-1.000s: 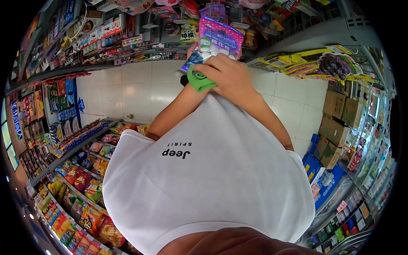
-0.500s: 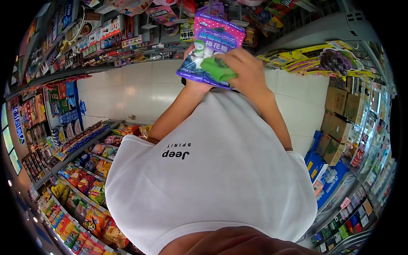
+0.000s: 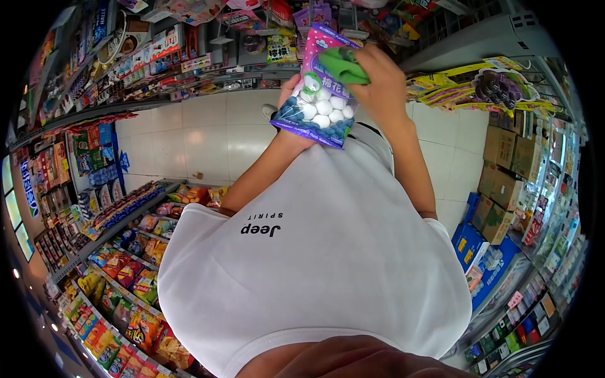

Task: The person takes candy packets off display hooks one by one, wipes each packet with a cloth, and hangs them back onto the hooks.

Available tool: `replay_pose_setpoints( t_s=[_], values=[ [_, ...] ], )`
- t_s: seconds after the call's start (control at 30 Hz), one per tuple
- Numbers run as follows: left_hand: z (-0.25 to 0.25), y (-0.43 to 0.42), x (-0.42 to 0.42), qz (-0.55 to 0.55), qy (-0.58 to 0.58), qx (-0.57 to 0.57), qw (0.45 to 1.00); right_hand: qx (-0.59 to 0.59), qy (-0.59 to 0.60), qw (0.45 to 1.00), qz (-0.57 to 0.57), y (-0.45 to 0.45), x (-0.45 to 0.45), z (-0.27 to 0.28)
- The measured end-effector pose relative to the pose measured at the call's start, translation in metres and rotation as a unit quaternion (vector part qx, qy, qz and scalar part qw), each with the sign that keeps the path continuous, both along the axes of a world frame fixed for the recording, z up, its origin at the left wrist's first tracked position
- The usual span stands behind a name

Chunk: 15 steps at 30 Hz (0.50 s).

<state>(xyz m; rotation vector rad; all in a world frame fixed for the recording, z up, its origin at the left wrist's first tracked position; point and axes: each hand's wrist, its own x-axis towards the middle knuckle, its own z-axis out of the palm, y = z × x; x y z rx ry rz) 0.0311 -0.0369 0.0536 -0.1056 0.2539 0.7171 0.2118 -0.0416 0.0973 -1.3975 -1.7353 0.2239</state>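
Note:
A purple and pink bag of marshmallows (image 3: 324,108), white sweets showing through its clear lower part, is held up in front of my white shirt. My left hand (image 3: 291,94) grips it from behind at its left side; most of those fingers are hidden by the bag. Bunched in my right hand (image 3: 382,77) is a green cloth (image 3: 344,65), which lies against the upper right part of the bag and covers some of its printing.
Hanging packets (image 3: 283,48) and a grey shelf (image 3: 252,70) stand just beyond the bag. Yellow packets (image 3: 450,88) stick out at right, above stacked cardboard boxes (image 3: 501,148). Snack bags (image 3: 142,277) fill shelves at lower left. Pale floor tiles (image 3: 183,138) run between the shelves.
My right hand has moved the green cloth up from the lower part of the bag to its top, uncovering the marshmallows. The bag has shifted slightly right and down and turned a little.

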Motion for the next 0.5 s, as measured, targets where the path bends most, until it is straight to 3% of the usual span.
replay_pose_setpoints(
  t_s=[0.1, 0.23, 0.27, 0.37, 0.5],
  values=[
    [-0.017, -0.002, -0.001, 0.031, -0.063, 0.021, 0.997, 0.007, -0.016, 0.993, 0.114, -0.012, -0.025, 0.020],
    [0.011, -0.005, 0.001, -0.007, 0.070, 0.012, 0.997, -0.003, 0.006, 1.000, 0.002, 0.013, -0.002, 0.009],
    [0.008, -0.004, -0.003, -0.024, 0.032, -0.006, 0.999, 0.007, -0.004, 0.999, -0.041, 0.021, 0.005, 0.007],
    [-0.009, -0.001, -0.006, -0.041, -0.006, 0.014, 0.999, 0.022, -0.006, 1.000, -0.010, 0.019, -0.001, 0.000],
    [0.002, -0.005, -0.002, -0.023, 0.037, 0.012, 0.999, 0.025, -0.045, 0.999, 0.017, 0.011, -0.008, 0.009]
  ],
)
